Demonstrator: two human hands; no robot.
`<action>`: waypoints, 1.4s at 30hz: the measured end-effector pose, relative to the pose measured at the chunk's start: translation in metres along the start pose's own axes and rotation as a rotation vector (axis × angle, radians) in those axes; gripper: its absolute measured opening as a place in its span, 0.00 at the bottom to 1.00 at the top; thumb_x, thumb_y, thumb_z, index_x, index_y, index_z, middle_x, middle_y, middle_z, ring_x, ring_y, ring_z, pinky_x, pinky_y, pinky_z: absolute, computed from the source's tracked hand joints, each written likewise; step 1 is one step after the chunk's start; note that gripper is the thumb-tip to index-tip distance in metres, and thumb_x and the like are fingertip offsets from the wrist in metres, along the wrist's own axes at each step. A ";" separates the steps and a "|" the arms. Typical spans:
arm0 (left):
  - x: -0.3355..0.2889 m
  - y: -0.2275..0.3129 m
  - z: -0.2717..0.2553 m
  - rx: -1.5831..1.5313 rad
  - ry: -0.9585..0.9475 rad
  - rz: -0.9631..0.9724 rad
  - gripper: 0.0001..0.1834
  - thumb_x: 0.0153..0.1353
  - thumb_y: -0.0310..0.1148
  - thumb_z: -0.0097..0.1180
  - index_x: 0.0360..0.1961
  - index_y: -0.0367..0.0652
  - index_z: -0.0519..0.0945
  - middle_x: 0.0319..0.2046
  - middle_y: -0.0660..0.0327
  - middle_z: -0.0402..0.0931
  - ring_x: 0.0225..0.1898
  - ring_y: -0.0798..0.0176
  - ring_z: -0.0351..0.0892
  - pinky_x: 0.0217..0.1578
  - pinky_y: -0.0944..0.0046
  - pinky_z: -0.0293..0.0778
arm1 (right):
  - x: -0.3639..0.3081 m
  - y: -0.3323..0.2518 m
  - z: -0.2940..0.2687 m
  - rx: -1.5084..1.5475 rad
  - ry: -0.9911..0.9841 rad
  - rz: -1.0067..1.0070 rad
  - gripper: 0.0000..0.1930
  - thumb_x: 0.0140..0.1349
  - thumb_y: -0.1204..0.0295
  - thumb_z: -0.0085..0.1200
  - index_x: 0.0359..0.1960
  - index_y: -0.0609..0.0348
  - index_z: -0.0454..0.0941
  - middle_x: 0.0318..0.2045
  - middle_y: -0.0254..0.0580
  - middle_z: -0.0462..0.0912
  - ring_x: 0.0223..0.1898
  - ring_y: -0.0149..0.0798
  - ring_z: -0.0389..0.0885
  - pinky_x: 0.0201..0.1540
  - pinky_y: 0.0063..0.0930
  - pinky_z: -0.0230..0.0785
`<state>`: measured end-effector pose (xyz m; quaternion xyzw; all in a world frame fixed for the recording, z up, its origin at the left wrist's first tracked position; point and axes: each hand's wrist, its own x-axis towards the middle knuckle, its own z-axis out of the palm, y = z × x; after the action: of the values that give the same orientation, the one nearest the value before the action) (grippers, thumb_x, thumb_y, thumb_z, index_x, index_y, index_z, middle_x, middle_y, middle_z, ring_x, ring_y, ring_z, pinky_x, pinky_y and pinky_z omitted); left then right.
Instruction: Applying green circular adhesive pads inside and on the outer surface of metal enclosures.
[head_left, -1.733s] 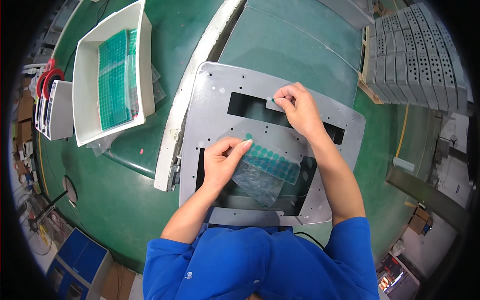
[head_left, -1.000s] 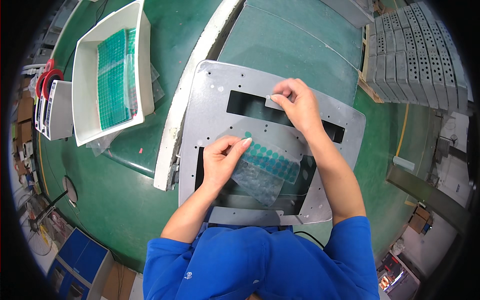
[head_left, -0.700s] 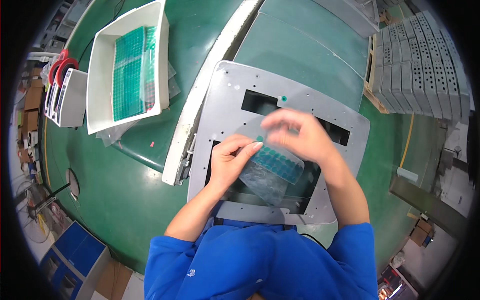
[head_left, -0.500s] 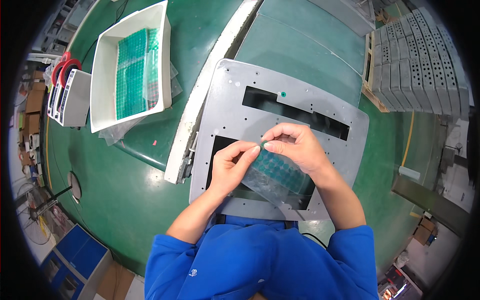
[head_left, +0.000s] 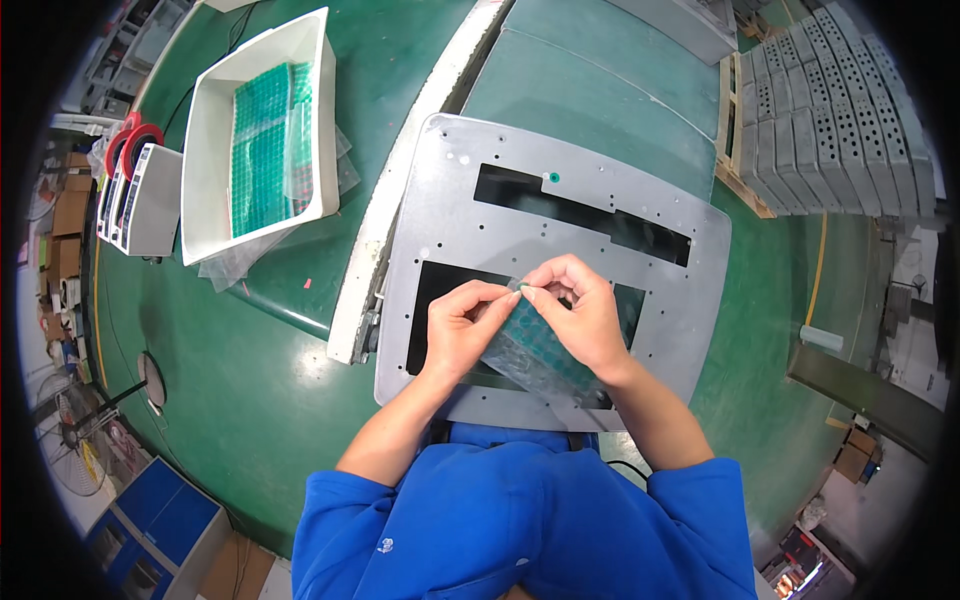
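One green round sticker (head_left: 554, 178) is in place on the large grey metal panel (head_left: 460, 220), beyond the hands and beside the edge of its long upper slot. Many small round holes in the panel around the hands show dark and uncovered, so by what is visible only a little has been covered. The thin sheet of green round dots (head_left: 548, 345) hangs below the joined fingertips, over the panel's big lower opening, with many dots left on it and clear plastic film (head_left: 512, 366) along its near side.

The left hand (head_left: 465, 328) pinches the sheet's upper corner between thumb and forefinger. The right hand (head_left: 582, 312) is closed in a pinch at that same corner; whether a dot has come loose there cannot be told.

Well to the left of the hands and farther out, a deep white plastic bin (head_left: 205, 165) contains flat green dotted sheets (head_left: 262, 150), partly under clear plastic. More clear plastic (head_left: 235, 265) pokes out beneath its near side.
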<state>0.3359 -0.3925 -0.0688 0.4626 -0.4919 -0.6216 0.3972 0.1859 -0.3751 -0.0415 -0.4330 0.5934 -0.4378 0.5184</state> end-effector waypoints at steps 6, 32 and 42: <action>0.004 -0.001 0.007 0.023 -0.027 0.000 0.03 0.49 0.24 0.59 0.25 0.36 0.79 0.20 0.69 0.72 0.19 0.81 0.59 0.18 0.79 0.54 | -0.004 0.003 -0.002 0.048 0.110 0.020 0.03 0.51 0.79 0.54 0.29 0.63 0.74 0.25 0.35 0.78 0.28 0.25 0.74 0.31 0.17 0.67; 0.008 -0.001 0.028 -0.055 -0.050 -0.299 0.09 0.51 0.31 0.60 0.29 0.36 0.79 0.22 0.68 0.75 0.24 0.79 0.68 0.25 0.79 0.63 | 0.022 0.026 -0.082 -0.706 0.263 0.061 0.01 0.50 0.73 0.52 0.24 0.53 0.74 0.27 0.34 0.71 0.33 0.38 0.71 0.36 0.31 0.64; 0.010 0.000 0.032 -0.064 -0.048 -0.310 0.09 0.51 0.32 0.60 0.29 0.36 0.79 0.22 0.67 0.75 0.24 0.79 0.68 0.26 0.79 0.63 | 0.023 0.027 -0.081 -0.760 0.267 0.054 0.01 0.49 0.72 0.52 0.24 0.53 0.74 0.27 0.34 0.72 0.34 0.38 0.71 0.34 0.32 0.65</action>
<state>0.3028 -0.3947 -0.0675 0.5053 -0.4039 -0.7015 0.2990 0.1018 -0.3853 -0.0670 -0.5174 0.7862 -0.2259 0.2512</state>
